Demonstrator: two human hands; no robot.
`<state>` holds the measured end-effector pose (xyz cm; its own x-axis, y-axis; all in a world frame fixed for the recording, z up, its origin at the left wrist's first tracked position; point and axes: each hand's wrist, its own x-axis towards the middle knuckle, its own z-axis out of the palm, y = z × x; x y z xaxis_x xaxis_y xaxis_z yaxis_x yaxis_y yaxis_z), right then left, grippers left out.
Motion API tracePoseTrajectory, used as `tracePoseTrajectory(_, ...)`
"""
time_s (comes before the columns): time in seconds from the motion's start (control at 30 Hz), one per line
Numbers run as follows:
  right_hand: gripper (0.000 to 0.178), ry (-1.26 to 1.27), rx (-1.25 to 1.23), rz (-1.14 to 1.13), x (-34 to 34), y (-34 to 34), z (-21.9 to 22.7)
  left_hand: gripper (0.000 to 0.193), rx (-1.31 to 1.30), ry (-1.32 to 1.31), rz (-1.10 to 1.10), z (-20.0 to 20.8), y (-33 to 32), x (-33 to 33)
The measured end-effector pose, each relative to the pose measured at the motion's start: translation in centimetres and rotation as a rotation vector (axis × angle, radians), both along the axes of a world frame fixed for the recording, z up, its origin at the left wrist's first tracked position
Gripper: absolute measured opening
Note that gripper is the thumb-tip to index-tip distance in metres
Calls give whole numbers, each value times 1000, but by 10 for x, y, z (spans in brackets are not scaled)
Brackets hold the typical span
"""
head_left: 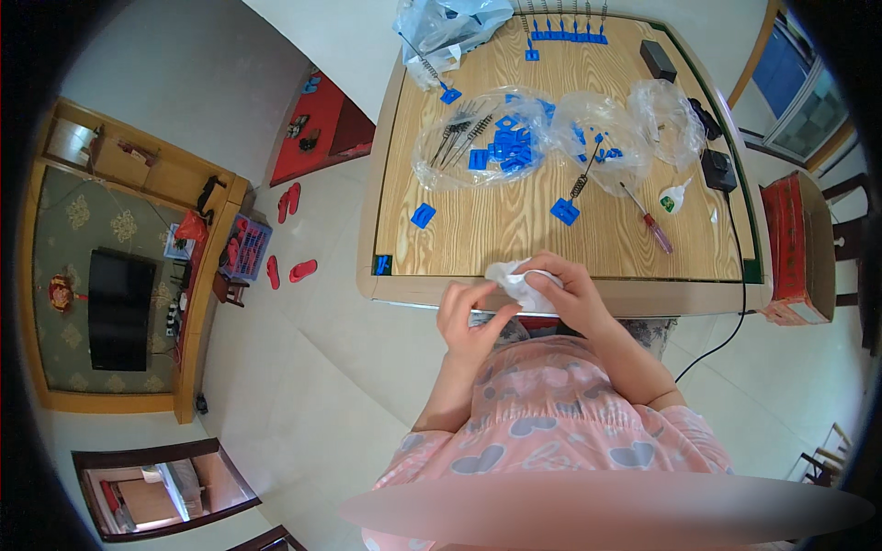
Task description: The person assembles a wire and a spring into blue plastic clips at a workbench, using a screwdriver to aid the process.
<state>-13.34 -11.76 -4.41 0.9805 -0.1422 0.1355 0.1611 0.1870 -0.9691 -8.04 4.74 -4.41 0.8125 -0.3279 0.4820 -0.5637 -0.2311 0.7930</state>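
Note:
At the table's near edge, a crumpled white tissue (pixel 525 285) is held in my right hand (pixel 571 292), its thumb and fingers closed on it. Just left of the tissue is my left hand (pixel 467 317); its thumb and forefinger are curved with a gap between them, and I see nothing held there. Beyond my hands, a blue square base with a black spring (pixel 565 211) lies on the wood top, and a loose blue piece (pixel 423 216) rests farther left. A screwdriver (pixel 648 219) with a reddish clear handle lies to the right.
Clear plastic bags (pixel 436 174) of blue parts and springs spread across the table (pixel 478 243). Assembled spring pieces (pixel 570 37) line the far edge, near a light blue bag (pixel 450 28). A black device (pixel 718 170) trails a cable at right, beside a red cardboard box (pixel 788 248).

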Motion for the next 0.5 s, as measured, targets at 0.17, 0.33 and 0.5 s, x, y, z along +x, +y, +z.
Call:
tracePoseTrajectory(0.17,30,-82,0,294,-7,-5,14,48,-32,-592,21,8,4,9)
tracePoseTrajectory(0.33,29,-117,-20,390,-9,2,17,47,-52,-612,14,5,2,14)
tracePoseTrajectory(0.5,23,-158,-168,317,-10,-1,18,44,-46,-594,-26,2,2,14)
